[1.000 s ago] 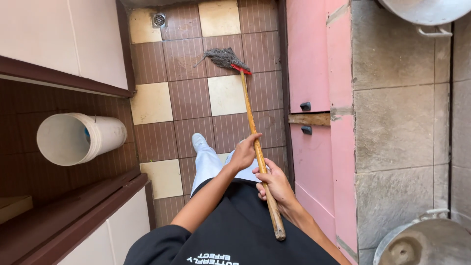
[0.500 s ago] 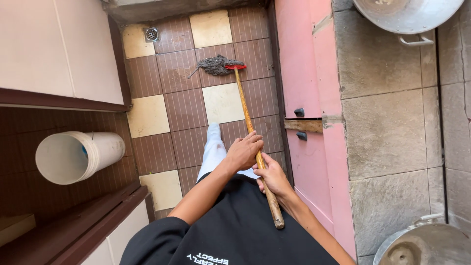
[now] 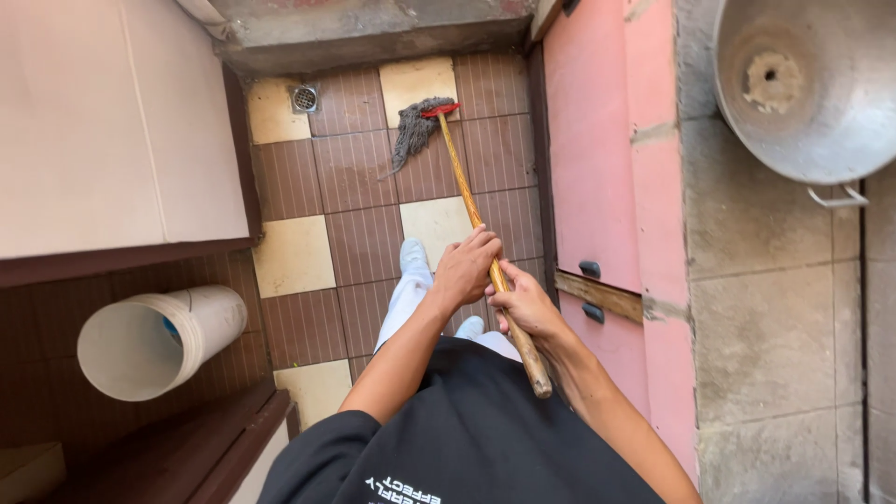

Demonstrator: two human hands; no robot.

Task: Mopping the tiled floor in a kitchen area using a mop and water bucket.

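Observation:
I hold a mop with a wooden handle (image 3: 459,179) in both hands. My left hand (image 3: 467,268) grips the handle higher up its length, and my right hand (image 3: 525,305) grips it just below, near the handle's end. The grey string mop head (image 3: 412,130), under a red clamp, rests on the brown and cream tiled floor (image 3: 359,229) near the far wall. My white-trousered leg and shoe (image 3: 411,271) stand on the tiles under my hands.
A white bucket (image 3: 154,341) lies on its side on a dark ledge at the left. A floor drain (image 3: 304,97) sits in the far left corner. A pink door (image 3: 597,168) stands to the right, with a metal basin (image 3: 803,84) hung beyond it.
The mop head has moved farther away along the tiles toward the far wall. My view has tilted, so the bucket sits lower in frame and the basin shows more.

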